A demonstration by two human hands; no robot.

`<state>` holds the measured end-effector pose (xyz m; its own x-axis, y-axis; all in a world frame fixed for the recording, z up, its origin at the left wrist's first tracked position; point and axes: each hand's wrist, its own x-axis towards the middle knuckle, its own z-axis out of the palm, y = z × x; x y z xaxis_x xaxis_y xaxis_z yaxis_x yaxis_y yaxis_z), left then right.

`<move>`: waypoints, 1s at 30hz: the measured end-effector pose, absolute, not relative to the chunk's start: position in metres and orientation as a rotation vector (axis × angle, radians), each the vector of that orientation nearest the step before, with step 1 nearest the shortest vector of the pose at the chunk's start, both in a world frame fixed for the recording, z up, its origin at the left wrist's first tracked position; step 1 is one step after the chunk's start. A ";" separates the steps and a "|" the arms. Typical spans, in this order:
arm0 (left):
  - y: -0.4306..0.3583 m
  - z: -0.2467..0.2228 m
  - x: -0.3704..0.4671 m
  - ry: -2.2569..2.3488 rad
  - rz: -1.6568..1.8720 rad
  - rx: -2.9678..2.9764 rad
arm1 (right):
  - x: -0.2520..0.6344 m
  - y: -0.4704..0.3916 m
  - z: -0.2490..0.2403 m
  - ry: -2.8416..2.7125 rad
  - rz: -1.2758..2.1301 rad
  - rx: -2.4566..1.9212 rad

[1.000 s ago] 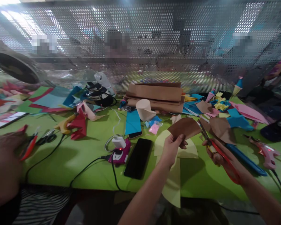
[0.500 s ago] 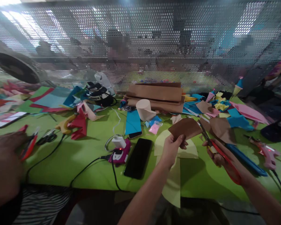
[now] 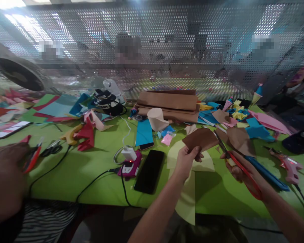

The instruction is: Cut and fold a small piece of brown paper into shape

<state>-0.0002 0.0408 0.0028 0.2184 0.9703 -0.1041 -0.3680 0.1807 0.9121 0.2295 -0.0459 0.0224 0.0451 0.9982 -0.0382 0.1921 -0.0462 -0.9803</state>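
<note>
Leftmost on the green table (image 3: 91,182), another person's arm (image 3: 6,185) comes in, blurred, near an orange tool (image 3: 33,158). Just beside that lie black scissors (image 3: 51,148), then a yellow glue gun (image 3: 72,135) with red scraps (image 3: 87,138) at its right. Next comes a purple power strip (image 3: 128,170) with a white charger (image 3: 129,154) plugged in, and beside it a black phone (image 3: 149,172). Farther back, a blue sheet (image 3: 144,131) covers part of another phone (image 3: 147,146), with a cream roll (image 3: 155,119) to its right.

The person's left hand (image 3: 186,160) pinches a brown piece (image 3: 201,139) between thumb and fingers, above yellow sheets (image 3: 186,195), one of which hangs past the table's front edge. At the piece's right end are the blades of red scissors (image 3: 245,175), gripped in the right hand (image 3: 239,171); whether they touch it cannot be told. Beyond them lie a brown scrap (image 3: 242,141), a blue tool (image 3: 267,173) and, farthest right, a pink glue gun (image 3: 290,168).
</note>
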 end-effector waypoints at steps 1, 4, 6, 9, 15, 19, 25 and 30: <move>0.041 0.002 0.000 0.848 1.124 0.903 | 0.231 -0.046 0.020 -1.287 1.168 -1.393; 0.041 0.000 0.000 0.851 1.125 0.908 | 0.234 -0.046 0.017 -1.261 1.250 -1.419; 0.041 0.000 0.000 0.850 1.128 0.912 | 0.235 -0.046 0.018 -1.254 1.261 -1.435; 0.041 0.001 0.000 0.846 1.125 0.925 | 0.234 -0.045 0.022 -1.235 1.315 -1.430; 0.041 0.001 0.000 0.828 1.120 0.920 | 0.237 -0.046 0.025 -1.314 1.273 -1.485; 0.041 0.002 0.000 0.814 1.116 0.914 | 0.241 -0.046 0.024 -1.323 1.275 -1.516; 0.041 0.002 -0.001 0.788 1.105 0.922 | 0.247 -0.046 0.022 -1.402 1.165 -1.541; 0.041 0.004 -0.002 0.768 1.092 0.926 | 0.256 -0.045 0.015 -1.475 1.073 -1.560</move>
